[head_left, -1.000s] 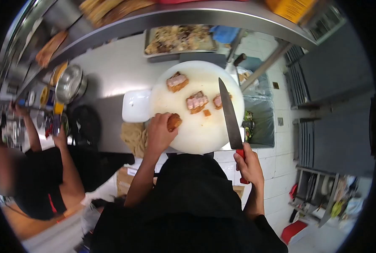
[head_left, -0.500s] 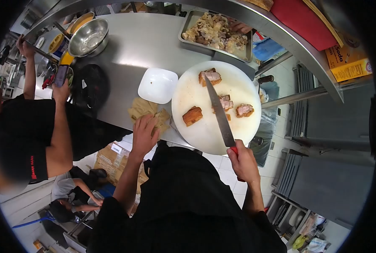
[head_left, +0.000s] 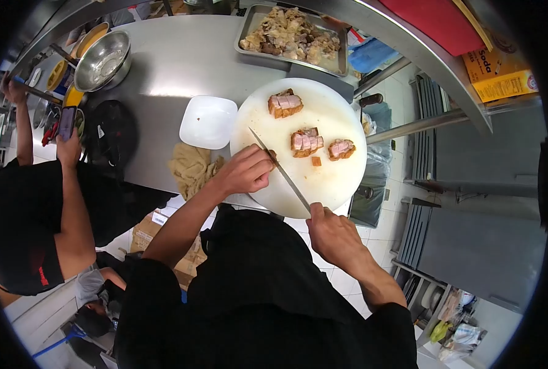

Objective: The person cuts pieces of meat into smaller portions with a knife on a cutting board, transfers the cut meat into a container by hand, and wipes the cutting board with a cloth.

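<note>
My right hand (head_left: 334, 234) grips a long knife (head_left: 291, 182), its narrow blade slanting up and left over the round white cutting board (head_left: 341, 184). Beside the blade, the closed fingers of my left hand (head_left: 249, 170) hold down a piece of roast pork (head_left: 272, 156), which they mostly cover. Three other portions of pork with browned crust lie on the board: a sliced one (head_left: 285, 104) at the top, another sliced portion (head_left: 306, 142) in the middle, and a smaller one (head_left: 341, 149) to the right. One small scrap (head_left: 316, 161) rests below the middle portion.
A square white dish (head_left: 208, 123) and a crumpled tan cloth (head_left: 191, 172) sit left of the board. Behind it stands a metal tray (head_left: 274, 56) of chopped food. A steel bowl (head_left: 105, 64) is farther left, where a co-worker (head_left: 31, 221) holds a phone (head_left: 67, 123).
My left hand has moved from the cloth onto the left pork piece. The knife has come down and left to that piece, away from the middle portion. The whole view has shifted slightly.
</note>
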The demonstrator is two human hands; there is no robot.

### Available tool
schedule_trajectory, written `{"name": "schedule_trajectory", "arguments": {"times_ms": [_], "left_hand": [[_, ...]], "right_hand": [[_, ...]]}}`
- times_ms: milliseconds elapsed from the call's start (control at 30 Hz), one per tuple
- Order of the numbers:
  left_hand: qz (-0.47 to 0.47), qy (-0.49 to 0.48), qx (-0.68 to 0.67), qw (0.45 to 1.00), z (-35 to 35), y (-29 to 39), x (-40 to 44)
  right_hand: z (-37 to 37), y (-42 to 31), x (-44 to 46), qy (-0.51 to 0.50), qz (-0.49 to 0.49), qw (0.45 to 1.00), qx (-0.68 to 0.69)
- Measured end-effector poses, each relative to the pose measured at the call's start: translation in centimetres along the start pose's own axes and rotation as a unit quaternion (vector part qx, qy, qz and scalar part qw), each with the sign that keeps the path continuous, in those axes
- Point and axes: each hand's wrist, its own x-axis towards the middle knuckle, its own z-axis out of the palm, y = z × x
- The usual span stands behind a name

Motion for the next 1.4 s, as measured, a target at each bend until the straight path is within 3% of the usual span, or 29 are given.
{"name": "schedule_trajectory", "arguments": {"times_ms": [233, 333, 433, 600, 667, 700, 767, 867, 967, 1067, 1133, 1167, 1233, 1367, 1400], "left_hand": [[-0.006, 0.032, -0.019, 0.999, -0.3, 0.3, 0.4], [0.003, 0.04, -0.029, 0.999, 0.2, 0.0, 0.0], [0.008, 0.049, -0.025, 0.998, 0.3, 0.0, 0.0], [-0.007, 0.029, -0.021, 0.999, 0.3, -0.2, -0.3], [0.003, 0.027, -0.024, 0.999, 0.1, -0.6, -0.1], [0.013, 0.027, -0.027, 0.999, 0.1, -0.2, -0.2], [0.014, 0.03, -0.031, 0.999, 0.1, -0.1, 0.1], [0.01, 0.023, -0.03, 0.999, -0.5, 0.2, -0.3], [-0.023, 0.039, -0.001, 0.999, -2.5, 2.6, -1.9], [-0.094, 0.119, 0.101, 0.983, -4.5, 4.7, -5.8], [-0.279, 0.147, 0.167, 0.934, -4.6, 4.7, -9.6], [-0.281, 0.147, 0.167, 0.934, -4.8, 4.4, -11.5], [-0.386, -0.009, 0.14, 0.912, -5.6, 3.9, -13.2], [-0.403, -0.036, 0.127, 0.906, -6.2, 4.9, -11.3], [-0.378, 0.007, 0.134, 0.916, -6.3, 4.6, -9.5]], "right_hand": [[-0.1, -0.3, 3.6, -0.035, -0.023, 0.999, 0.007], [1.5, -0.2, 7.2, 0.014, -0.046, 0.998, 0.034], [-0.6, -0.8, 6.4, -0.052, 0.016, 0.996, 0.074], [-0.9, -0.4, 4.7, -0.099, 0.03, 0.993, 0.057], [2.9, 0.8, 8.0, -0.023, -0.023, 0.998, 0.056], [4.4, 1.0, 9.0, -0.025, -0.02, 0.998, 0.057], [5.6, 0.7, 11.7, 0.063, -0.011, 0.995, 0.079], [4.9, 2.1, 10.9, 0.068, -0.055, 0.989, 0.115], [3.0, 2.5, 8.8, 0.096, -0.04, 0.978, 0.183], [1.3, 2.3, 6.2, 0.102, -0.007, 0.968, 0.228], [1.2, 2.5, 5.1, 0.099, 0.044, 0.962, 0.249], [1.0, 2.3, 4.7, 0.12, 0.03, 0.967, 0.223], [1.4, 2.1, 3.9, 0.129, 0.029, 0.967, 0.219], [1.9, 1.5, 3.7, 0.139, 0.04, 0.966, 0.213], [1.9, 1.5, 4.0, 0.146, 0.037, 0.967, 0.203]]}}
